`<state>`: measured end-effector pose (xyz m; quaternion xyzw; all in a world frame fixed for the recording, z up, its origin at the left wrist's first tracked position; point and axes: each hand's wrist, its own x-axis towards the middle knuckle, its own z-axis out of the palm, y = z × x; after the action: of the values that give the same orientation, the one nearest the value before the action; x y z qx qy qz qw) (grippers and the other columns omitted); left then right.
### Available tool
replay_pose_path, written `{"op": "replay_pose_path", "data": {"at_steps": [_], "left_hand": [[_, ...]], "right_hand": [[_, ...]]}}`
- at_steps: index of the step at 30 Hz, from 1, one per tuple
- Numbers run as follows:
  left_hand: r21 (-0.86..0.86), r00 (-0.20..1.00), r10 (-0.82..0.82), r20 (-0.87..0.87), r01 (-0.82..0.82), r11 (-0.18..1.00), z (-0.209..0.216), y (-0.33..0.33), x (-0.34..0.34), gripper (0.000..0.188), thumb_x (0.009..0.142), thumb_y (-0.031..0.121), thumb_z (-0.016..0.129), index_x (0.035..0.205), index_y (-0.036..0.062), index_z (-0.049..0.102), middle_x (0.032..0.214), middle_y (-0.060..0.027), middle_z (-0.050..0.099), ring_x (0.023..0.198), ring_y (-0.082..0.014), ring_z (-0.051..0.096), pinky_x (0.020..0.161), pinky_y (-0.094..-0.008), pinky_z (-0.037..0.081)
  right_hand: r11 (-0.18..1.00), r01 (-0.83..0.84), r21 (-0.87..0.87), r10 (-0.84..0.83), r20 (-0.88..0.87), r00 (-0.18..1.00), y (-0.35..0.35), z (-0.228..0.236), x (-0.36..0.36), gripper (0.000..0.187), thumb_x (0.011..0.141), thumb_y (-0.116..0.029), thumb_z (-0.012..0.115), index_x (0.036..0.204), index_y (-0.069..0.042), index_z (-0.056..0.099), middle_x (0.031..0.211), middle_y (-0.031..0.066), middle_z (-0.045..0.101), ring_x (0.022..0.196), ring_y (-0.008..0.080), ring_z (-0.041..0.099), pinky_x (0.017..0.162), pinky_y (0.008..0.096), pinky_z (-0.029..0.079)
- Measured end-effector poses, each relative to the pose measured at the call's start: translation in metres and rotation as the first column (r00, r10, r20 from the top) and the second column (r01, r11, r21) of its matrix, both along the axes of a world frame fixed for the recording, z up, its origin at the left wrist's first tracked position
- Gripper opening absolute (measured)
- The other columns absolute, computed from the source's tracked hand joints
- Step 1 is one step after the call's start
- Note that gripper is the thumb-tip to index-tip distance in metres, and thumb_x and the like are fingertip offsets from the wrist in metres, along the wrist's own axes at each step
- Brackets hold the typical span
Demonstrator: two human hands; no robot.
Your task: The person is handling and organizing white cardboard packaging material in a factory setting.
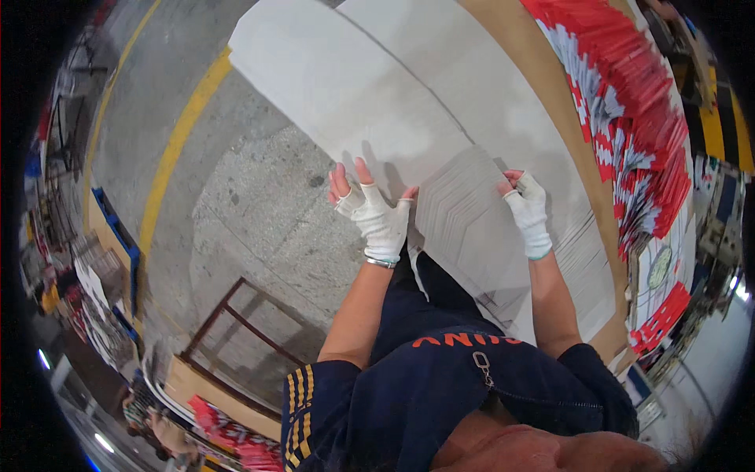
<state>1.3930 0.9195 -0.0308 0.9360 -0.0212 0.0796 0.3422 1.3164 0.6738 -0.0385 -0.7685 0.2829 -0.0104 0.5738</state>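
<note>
In front of me lies a fanned stack of grey-white flat card sheets [460, 216], their edges stepped like stairs. My left hand [371, 211], in a white fingerless glove, is open beside the stack's left edge. Its fingers are spread, and the thumb tip is close to the sheets. My right hand [527, 206], gloved the same way, has its fingers curled and pinched at the stack's right edge. Beneath and beyond both hands spread large pale card sheets [354, 75], with a dark gap line running between two of them.
Brown board [543, 75] borders the pale sheets on the right. Past it are heaps of red and white printed card pieces [629, 102]. To the left is a grey floor with a yellow line [179, 145] and a rusty metal frame [236, 315]. A blue-edged pallet [118, 228] stands farther left.
</note>
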Motion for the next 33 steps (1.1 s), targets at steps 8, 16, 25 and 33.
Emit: {"op": "replay_pose_path", "data": {"at_steps": [8,16,25,33], "left_hand": [[-0.321,0.651,-0.701,-0.291,0.624,0.712,-0.018,0.015,0.001,0.036,0.071,0.006,0.061,0.107,0.0038,0.059,0.115,-0.0139,0.052,0.106,-0.0314,0.048,0.091,-0.0444,0.035],[-0.72,0.408,-0.676,-0.614,-0.639,0.269,-0.007,-0.012,-0.029,0.035,0.093,0.026,0.045,0.12,0.0019,0.047,0.105,-0.0084,0.058,0.094,-0.0245,0.056,0.083,-0.0391,0.046],[-0.817,0.263,-0.865,-0.428,-0.523,0.245,-0.019,0.005,-0.015,0.07,0.083,0.059,0.049,0.126,0.004,0.045,0.127,-0.0121,0.049,0.118,-0.0284,0.043,0.098,-0.0492,0.034],[-0.951,0.552,-0.818,-0.162,-0.31,-0.02,-0.048,-0.007,-0.11,0.106,0.06,0.072,0.06,0.138,0.0064,0.029,0.142,-0.0096,0.031,0.128,-0.0303,0.03,0.106,-0.0497,0.024]], "right_hand": [[0.987,-0.139,-0.08,0.133,-0.078,0.988,0.001,0.017,0.016,0.024,0.08,-0.019,0.061,0.095,-0.001,0.061,0.081,0.011,0.061,0.074,0.0158,0.056,0.069,0.0302,0.045],[0.888,-0.072,-0.455,0.115,0.069,0.991,0.017,0.015,0.001,0.027,0.079,-0.029,0.061,0.088,-0.004,0.059,0.083,0.0123,0.059,0.079,0.0326,0.058,0.068,0.0417,0.047],[0.783,0.046,-0.62,0.113,0.214,0.97,0.01,0.019,-0.01,0.03,0.077,-0.03,0.063,0.093,-0.005,0.06,0.09,0.0118,0.058,0.087,0.0297,0.057,0.076,0.0413,0.046],[0.572,-0.007,-0.82,0.022,0.006,1.0,-0.058,0.042,-0.255,0.051,0.079,-0.031,0.061,0.12,-0.003,0.049,0.12,0.0143,0.051,0.113,0.0304,0.047,0.097,0.0432,0.035]]}}
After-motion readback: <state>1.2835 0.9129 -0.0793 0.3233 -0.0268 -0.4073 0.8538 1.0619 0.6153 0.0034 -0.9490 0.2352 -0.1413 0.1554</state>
